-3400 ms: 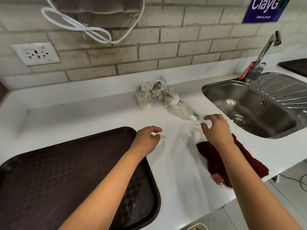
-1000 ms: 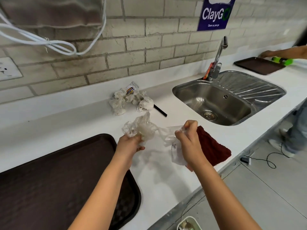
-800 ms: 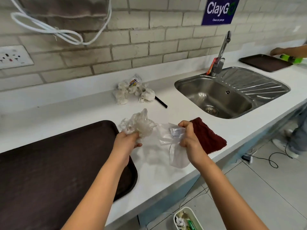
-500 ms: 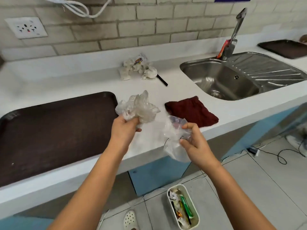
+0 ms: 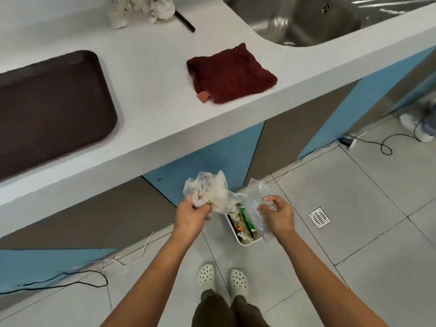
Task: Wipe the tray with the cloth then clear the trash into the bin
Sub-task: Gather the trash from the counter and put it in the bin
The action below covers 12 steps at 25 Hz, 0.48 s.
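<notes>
While both hands (image 5: 192, 217) (image 5: 278, 214) grip plastic, bin (image 5: 245, 243) holds wrappers (mixed colours).

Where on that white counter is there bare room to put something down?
The counter is bare between the brown tray and the red cloth, and along its front edge. It is crowded at the back, where crumpled tissues and a black straw lie beside the sink.

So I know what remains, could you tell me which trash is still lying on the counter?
The crumpled white tissues beside the black straw, at the counter's back; the two plastic wrappers are in the hands above the bin.
</notes>
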Motion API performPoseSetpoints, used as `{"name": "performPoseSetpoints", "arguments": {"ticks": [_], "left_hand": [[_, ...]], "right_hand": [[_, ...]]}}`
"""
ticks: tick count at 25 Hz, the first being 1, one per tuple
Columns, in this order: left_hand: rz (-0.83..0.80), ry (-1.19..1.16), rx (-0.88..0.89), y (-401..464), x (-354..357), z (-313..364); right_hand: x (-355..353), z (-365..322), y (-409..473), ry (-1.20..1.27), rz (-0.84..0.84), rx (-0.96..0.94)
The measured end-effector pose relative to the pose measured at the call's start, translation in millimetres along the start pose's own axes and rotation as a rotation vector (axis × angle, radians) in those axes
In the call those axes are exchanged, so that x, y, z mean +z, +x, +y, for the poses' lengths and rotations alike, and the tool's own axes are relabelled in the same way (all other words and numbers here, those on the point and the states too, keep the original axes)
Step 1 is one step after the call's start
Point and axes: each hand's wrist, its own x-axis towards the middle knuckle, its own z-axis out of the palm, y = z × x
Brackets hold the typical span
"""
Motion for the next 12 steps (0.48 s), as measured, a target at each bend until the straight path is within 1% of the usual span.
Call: {"name": "performPoseSetpoints", "arguments": {"ticks": [2,3,5,7,10,12], "left_hand": [[-0.019,0.062,-0.069,20,18,-29],[-0.029,0.085,-0.074,31,27,-43],[-0.041,0.128,-0.029,58,45,-75],[-0.048,0.194,0.007,87,65,-107],[-0.063,0.286,-0.017,127,91,-158],[-0.117,0.349,-0.037,153,109,-196]], "right_hand": [[6,41,12,-0.036,0.003,0.072],[10,60,18,-0.042,-0.003,0.107],[22,98,34,-0.049,-0.009,0.159],[33,139,46,-0.077,0.031,0.192],[44,196,64,-0.094,0.067,0.21],[50,233,80,-0.113,0.084,0.218]]}}
